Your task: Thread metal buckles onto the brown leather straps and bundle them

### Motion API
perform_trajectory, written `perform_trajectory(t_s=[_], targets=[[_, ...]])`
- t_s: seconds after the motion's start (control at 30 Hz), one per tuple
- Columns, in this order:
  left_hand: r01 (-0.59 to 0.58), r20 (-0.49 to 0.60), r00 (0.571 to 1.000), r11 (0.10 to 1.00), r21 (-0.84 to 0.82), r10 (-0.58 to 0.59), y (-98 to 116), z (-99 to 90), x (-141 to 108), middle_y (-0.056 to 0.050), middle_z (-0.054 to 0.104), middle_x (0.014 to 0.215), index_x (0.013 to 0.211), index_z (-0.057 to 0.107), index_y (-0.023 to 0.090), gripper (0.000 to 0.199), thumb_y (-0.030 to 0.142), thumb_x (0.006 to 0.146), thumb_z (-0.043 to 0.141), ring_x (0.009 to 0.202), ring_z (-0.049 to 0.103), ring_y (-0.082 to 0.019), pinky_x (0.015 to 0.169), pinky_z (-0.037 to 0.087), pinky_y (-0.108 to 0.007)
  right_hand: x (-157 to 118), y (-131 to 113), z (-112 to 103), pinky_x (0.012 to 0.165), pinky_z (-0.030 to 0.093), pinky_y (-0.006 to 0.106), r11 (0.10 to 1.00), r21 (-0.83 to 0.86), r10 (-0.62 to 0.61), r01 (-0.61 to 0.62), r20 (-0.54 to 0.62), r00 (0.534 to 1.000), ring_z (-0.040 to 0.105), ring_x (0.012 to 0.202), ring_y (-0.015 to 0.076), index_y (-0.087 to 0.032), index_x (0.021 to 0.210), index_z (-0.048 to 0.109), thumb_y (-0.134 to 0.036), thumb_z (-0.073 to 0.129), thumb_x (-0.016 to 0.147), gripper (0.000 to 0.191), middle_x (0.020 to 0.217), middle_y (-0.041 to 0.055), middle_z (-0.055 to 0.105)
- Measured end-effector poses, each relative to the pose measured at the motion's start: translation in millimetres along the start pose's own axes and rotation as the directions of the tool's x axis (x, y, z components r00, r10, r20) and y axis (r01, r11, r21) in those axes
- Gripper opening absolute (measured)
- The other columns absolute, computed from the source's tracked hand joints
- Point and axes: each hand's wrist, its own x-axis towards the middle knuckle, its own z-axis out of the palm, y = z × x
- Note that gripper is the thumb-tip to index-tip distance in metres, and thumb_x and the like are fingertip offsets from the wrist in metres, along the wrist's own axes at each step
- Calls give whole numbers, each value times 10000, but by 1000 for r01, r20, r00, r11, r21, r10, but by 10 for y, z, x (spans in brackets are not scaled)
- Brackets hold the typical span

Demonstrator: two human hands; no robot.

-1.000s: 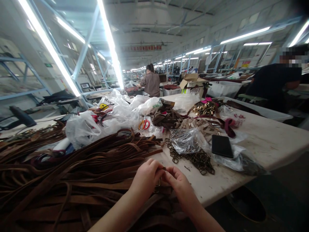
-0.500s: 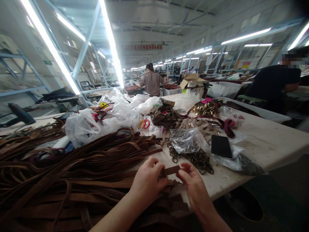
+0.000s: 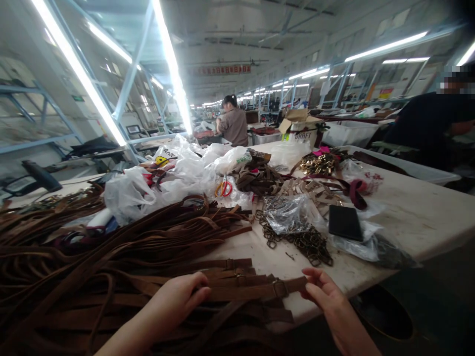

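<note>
A brown strap [image 3: 252,292] with a metal buckle [image 3: 280,288] runs between my hands over other brown straps [image 3: 122,237]. My right hand [image 3: 324,291] pinches its end between thumb and fingers at the table's near edge. To the left, my left hand [image 3: 185,294] is closed around the same strap farther along, its fingertips partly hidden. Two more buckled straps lie just beyond it. Past my right hand is a heap of dark metal rings [image 3: 313,244], partly under a clear plastic bag [image 3: 287,212].
A black phone-like device [image 3: 345,222] rests on plastic at the right of the table [image 3: 415,212]. Red and yellow scissors [image 3: 224,188] lie among white plastic bags [image 3: 129,193]. Behind stand a cardboard box [image 3: 299,123] and a person [image 3: 234,123]; another person is at the far right.
My hands have moved apart and lower, the left one leftward and the right one rightward. The strap between them now shows its buckle. The person behind has turned.
</note>
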Motion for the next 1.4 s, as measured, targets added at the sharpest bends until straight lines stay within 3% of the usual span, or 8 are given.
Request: perform_trajectory(t_s=[0.2, 0.37, 0.57, 0.7, 0.83, 1.03, 1.3, 1.4], targets=[[96, -44, 995, 990, 104, -92, -399, -126, -242, -7, 622, 860, 856, 579, 215, 187, 326, 811, 435, 787, 569, -154, 707, 402, -227, 3, 206, 40, 627, 415, 308, 750, -633, -160, 190, 105, 982, 562, 628, 187, -222, 905, 563, -447, 513, 690, 315, 632, -19, 572], [81, -126, 992, 880, 468, -24, -394, -14, 400, -59, 638, 840, 827, 619, 191, 255, 216, 844, 366, 811, 592, -186, 734, 432, -281, 60, 34, 247, 726, 460, 313, 686, -669, -246, 286, 157, 956, 601, 790, 203, -206, 910, 564, -481, 444, 731, 350, 836, 49, 633], [31, -110, 993, 845, 534, 34, -456, 174, 865, -109, 636, 815, 808, 597, 135, 230, 63, 781, 380, 761, 597, -209, 683, 437, -312, 250, -15, 40, 762, 461, 321, 634, -711, -291, 305, 147, 946, 595, 835, 198, -196, 921, 549, -431, 412, 763, 315, 909, 70, 624], [-100, -61, 986, 855, 509, 152, -260, 222, 724, -41, 614, 810, 939, 555, 179, 243, 113, 822, 352, 745, 573, -165, 690, 422, -261, 478, 25, -71, 747, 453, 315, 562, -773, -312, 293, 131, 941, 593, 827, 197, -188, 917, 546, -367, 393, 781, 272, 900, 68, 621], [-336, -19, 925, 843, 420, 379, 167, 299, 577, -7, 576, 905, 1142, 474, 300, 386, 120, 806, 413, 818, 528, -169, 745, 397, -268, 713, -24, 186, 728, 433, 274, 398, -835, -326, 380, 258, 909, 587, 805, 165, -189, 929, 552, -273, 366, 815, 233, 921, 56, 603], [-231, -88, 966, 964, 135, 244, 432, 378, 540, -52, 542, 952, 1152, 510, 261, 328, 274, 834, 432, 872, 521, -191, 786, 408, -293, 978, -110, 612, 687, 402, 312, 88, -914, -199, 397, 374, 906, 599, 808, 242, -125, 792, 603, -161, 429, 790, 178, 852, 144, 623], [-45, -152, 988, 867, -497, -36, 391, 290, 578, 15, 554, 651, 728, 531, 171, 152, 278, 771, 432, 601, 510, -125, 581, 397, -232, 805, -240, 600, 682, 396, 267, 232, -848, -184, 477, 444, 877, 575, 753, 177, -147, 750, 559, -132, 462, 744, 99, 785, 82, 626], [1, -169, 970, 702, -712, -173, 382, 247, 613, 41, 505, 574, 696, 479, 171, 198, 358, 748, 444, 477, 437, -93, 489, 368, -218, 535, -323, 685, 600, 393, 219, 669, -624, -113, 402, 450, 886, 526, 623, 111, -172, 767, 511, -252, 455, 783, 99, 678, -2, 577]])
